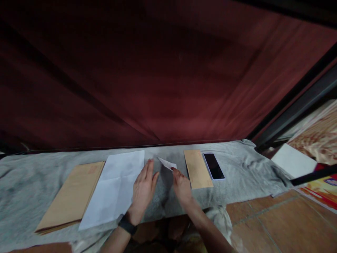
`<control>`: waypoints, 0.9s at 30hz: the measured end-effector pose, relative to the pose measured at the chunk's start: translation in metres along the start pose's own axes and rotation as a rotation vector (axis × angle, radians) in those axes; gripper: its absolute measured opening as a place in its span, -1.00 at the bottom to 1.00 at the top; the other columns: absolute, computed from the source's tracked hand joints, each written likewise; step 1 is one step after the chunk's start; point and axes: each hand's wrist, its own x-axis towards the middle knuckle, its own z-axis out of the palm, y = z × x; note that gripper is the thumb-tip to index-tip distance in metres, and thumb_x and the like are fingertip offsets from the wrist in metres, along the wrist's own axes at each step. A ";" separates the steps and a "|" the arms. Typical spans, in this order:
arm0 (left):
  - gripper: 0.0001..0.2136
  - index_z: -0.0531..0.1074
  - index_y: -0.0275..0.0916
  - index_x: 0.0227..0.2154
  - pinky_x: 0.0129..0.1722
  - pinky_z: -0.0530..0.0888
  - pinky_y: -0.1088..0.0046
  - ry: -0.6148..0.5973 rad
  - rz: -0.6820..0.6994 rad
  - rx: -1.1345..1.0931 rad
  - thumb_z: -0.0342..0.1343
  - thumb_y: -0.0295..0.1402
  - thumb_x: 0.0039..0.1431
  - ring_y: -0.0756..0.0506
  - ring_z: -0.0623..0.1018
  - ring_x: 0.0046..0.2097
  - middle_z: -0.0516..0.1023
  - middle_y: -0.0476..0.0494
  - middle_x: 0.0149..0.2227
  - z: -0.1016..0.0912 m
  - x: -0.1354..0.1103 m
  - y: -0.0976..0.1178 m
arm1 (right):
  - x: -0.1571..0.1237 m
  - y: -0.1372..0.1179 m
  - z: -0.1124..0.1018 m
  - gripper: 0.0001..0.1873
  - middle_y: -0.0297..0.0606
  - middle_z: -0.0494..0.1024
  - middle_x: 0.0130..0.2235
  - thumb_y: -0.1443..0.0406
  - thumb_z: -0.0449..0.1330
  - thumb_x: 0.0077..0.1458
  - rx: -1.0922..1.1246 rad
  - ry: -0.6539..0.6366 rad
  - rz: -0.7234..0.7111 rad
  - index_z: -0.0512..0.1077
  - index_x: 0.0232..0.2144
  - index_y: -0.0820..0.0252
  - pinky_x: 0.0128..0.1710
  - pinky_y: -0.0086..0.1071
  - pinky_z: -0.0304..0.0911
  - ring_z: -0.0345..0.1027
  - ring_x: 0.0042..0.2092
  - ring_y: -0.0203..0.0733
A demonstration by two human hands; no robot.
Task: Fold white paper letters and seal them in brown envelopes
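A small folded piece of white paper [166,163] is pinched at its lower right corner by my right hand [181,184], tilted up over the grey cloth. My left hand [143,184], with a dark watch on the wrist, is stretched out to the left of it, fingers straight and thumb apart, holding nothing. Just left of that hand lies a stack of white paper sheets [116,186] with faint crease lines. To the right of my right hand a brown envelope [198,168] lies flat on the cloth.
A phone [214,166] with a pale case lies right of the brown envelope. Several larger brown envelopes [72,193] are stacked at the left. The grey cloth [242,172] covers the narrow surface, and a dark red fabric panel [168,88] rises behind it. Tiled floor [265,221] shows at lower right.
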 end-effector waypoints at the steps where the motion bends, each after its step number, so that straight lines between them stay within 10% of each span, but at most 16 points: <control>1: -0.44 0.13 -0.27 0.36 0.29 0.33 0.11 0.040 -0.110 -0.099 -0.03 -0.18 0.37 -0.26 0.35 0.33 0.30 -0.34 0.34 0.001 0.002 0.000 | 0.003 -0.002 -0.003 -0.58 -0.11 0.67 -0.11 0.32 -0.06 0.34 0.150 0.017 0.060 0.50 0.07 0.13 -0.10 -0.25 0.41 0.58 -0.11 -0.01; 7: -0.43 0.28 -0.29 0.24 0.00 0.57 0.18 -0.211 -0.773 -0.928 0.11 -0.05 0.29 -0.21 0.64 -0.02 0.59 -0.38 0.04 0.030 -0.009 0.000 | 0.002 -0.014 0.001 -0.51 -0.19 0.66 -0.24 -0.10 0.20 0.14 1.097 -0.004 0.340 0.54 -0.14 0.15 -0.25 -0.23 0.48 0.55 -0.23 -0.05; 12: -0.59 0.39 -0.22 0.09 -0.10 0.61 0.23 -0.158 -1.030 -1.234 0.21 -0.23 0.22 -0.18 0.66 -0.07 0.59 -0.33 0.06 0.039 -0.020 0.005 | -0.011 -0.014 0.011 -0.51 -0.07 0.65 -0.19 -0.10 0.24 0.10 1.232 -0.010 0.417 0.49 -0.16 0.17 -0.23 -0.19 0.50 0.57 -0.19 -0.01; 27: -0.57 0.52 -0.27 -0.03 -0.24 0.51 0.37 -0.323 -0.446 -0.610 0.09 -0.42 -0.02 -0.11 0.58 -0.29 0.64 -0.09 -0.29 0.037 0.020 -0.058 | -0.032 0.018 0.017 -0.47 -0.27 0.60 -0.46 0.04 0.49 -0.29 1.179 0.070 0.779 0.47 -0.31 0.20 -0.46 -0.27 0.50 0.51 -0.48 -0.14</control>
